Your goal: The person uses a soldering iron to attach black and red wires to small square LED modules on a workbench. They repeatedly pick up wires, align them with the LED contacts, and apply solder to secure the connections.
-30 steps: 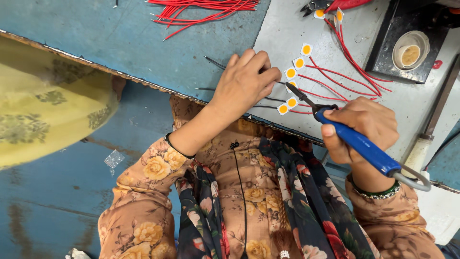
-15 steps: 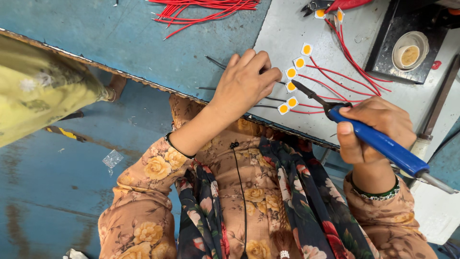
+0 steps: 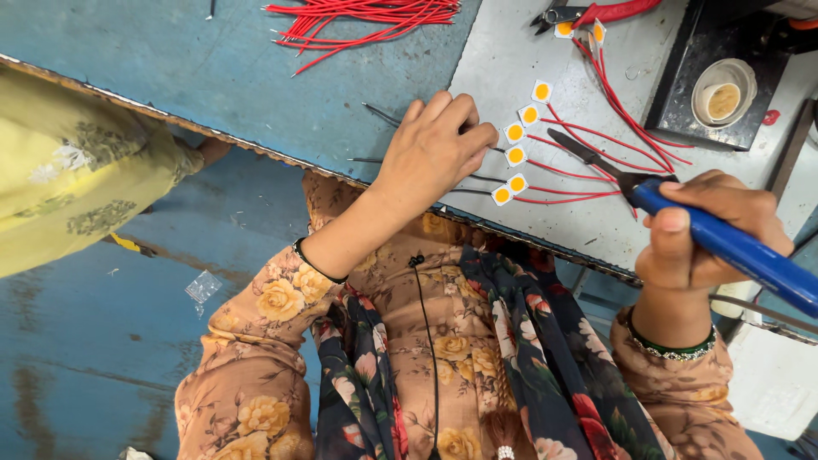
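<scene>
Fingers (image 3: 682, 223) of right hand (image 3: 707, 234) grip blue soldering iron (image 3: 733, 247); left hand (image 3: 430, 153) pinches wire.

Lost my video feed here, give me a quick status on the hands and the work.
Left hand pressing down beside small yellow-centred squares with red wires. Right hand gripping blue-handled soldering iron, tip above wires. Nothing blocking.

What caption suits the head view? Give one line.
Right hand holds a blue-handled soldering iron above small square yellow-centred chips with red wires, left hand steadying them.

Worn blue-painted workbench (image 3: 213, 77), grey metal sheet (image 3: 511, 51) on it, scuffed blue floor (image 3: 85, 358)
</scene>
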